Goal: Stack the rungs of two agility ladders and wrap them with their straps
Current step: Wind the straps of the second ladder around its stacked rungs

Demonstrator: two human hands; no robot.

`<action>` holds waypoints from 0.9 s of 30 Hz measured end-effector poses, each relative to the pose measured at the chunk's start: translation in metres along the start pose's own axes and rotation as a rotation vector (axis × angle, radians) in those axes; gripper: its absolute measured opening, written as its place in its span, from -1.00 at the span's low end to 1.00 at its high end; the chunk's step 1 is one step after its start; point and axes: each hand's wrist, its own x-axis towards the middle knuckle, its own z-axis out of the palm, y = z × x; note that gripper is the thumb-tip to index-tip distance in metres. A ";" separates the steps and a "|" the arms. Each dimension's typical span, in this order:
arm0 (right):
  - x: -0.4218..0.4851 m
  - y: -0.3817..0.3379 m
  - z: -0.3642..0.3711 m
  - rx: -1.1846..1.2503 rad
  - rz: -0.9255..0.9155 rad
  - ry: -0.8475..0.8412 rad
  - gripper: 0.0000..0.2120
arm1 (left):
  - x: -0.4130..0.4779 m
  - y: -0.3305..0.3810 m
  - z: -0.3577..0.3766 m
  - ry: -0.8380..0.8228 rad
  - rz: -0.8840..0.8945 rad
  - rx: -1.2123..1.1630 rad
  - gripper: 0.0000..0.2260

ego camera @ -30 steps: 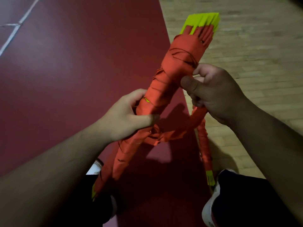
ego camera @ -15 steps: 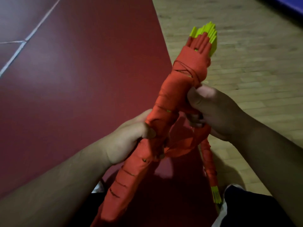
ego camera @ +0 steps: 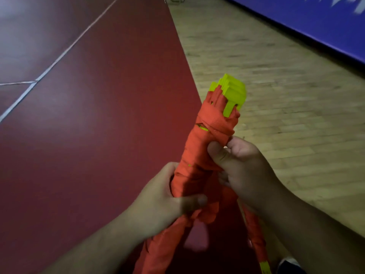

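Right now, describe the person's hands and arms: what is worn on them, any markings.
The left hand and right hand are bare: no gloves, rings or watch show. The left forearm and right forearm are bare too, no sleeve reaching into view. No markings show in the dim light.

Nothing legible anywhere: no word, number, brand or label to make out. Along the top edge of the blue wall panel point(ego camera: 296, 22), only white marks point(ego camera: 335, 1), smeared by motion blur and cut off by the frame; impossible to tell whether lettering or pattern. On the red floor point(ego camera: 98, 125), only plain white court lines point(ego camera: 61, 56), without characters. Nothing printed to read on the orange straps point(ego camera: 197, 155) or on the yellow-green rungs point(ego camera: 235, 93) sticking out of their top end.
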 end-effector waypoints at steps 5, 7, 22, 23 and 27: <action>0.003 -0.012 -0.016 -0.155 0.007 -0.142 -0.52 | 0.009 -0.010 -0.017 -0.046 0.146 -0.119 -0.57; 0.003 -0.014 -0.020 -0.324 0.002 -0.171 -0.63 | 0.009 -0.009 -0.019 -0.095 0.195 -0.198 -0.69; -0.002 -0.018 -0.011 -0.141 -0.025 -0.169 -0.90 | 0.010 -0.005 -0.017 -0.240 0.150 -0.212 -0.37; -0.001 -0.017 -0.009 -0.147 -0.024 -0.132 -0.92 | 0.010 -0.008 -0.018 -0.159 0.137 -0.182 -0.33; -0.001 -0.015 -0.007 -0.221 -0.052 -0.054 -0.83 | 0.012 -0.008 -0.017 -0.063 0.159 -0.180 -0.57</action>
